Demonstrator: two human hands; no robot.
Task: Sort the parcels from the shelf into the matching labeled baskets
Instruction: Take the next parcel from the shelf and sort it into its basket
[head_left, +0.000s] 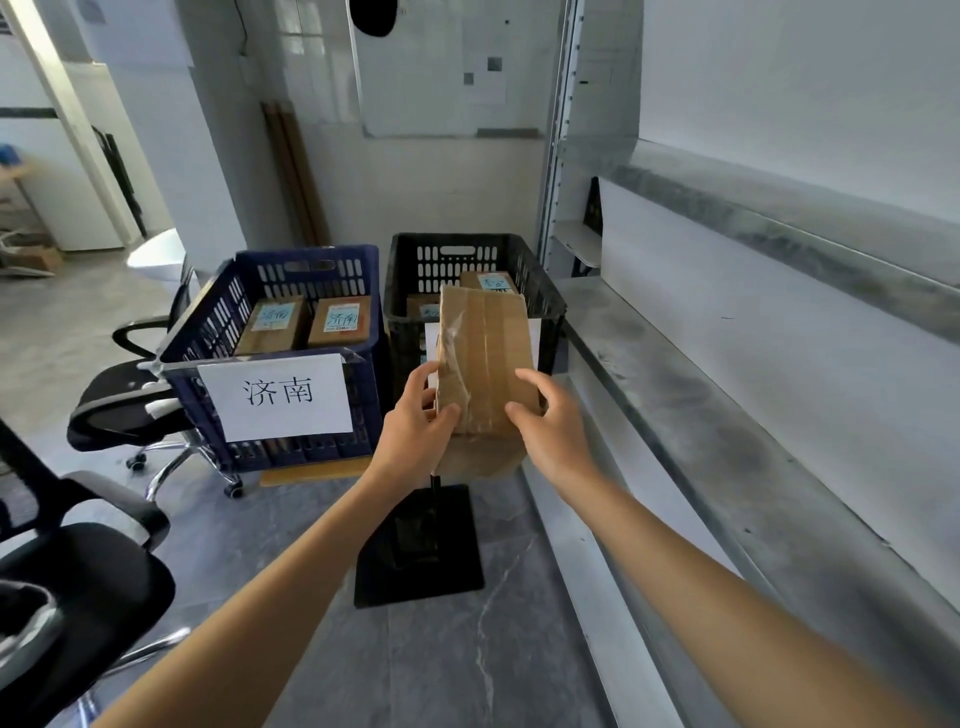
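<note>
Brown cardboard parcel (488, 353), taped down its face, held upright between both hands. The left grip (415, 415) pinches its lower left edge, and the right grip (550, 421) curls round its lower right edge. Just beyond the grips stands a black basket (452, 240) with boxes inside. Left of the left grip, a blue basket (306, 253) with a white label (280, 397) holds two labelled boxes (340, 322).

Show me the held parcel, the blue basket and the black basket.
parcel (488, 358), head view, on its taped front face
blue basket (311, 281), head view, on its back wall
black basket (457, 266), head view, on its back wall
</note>
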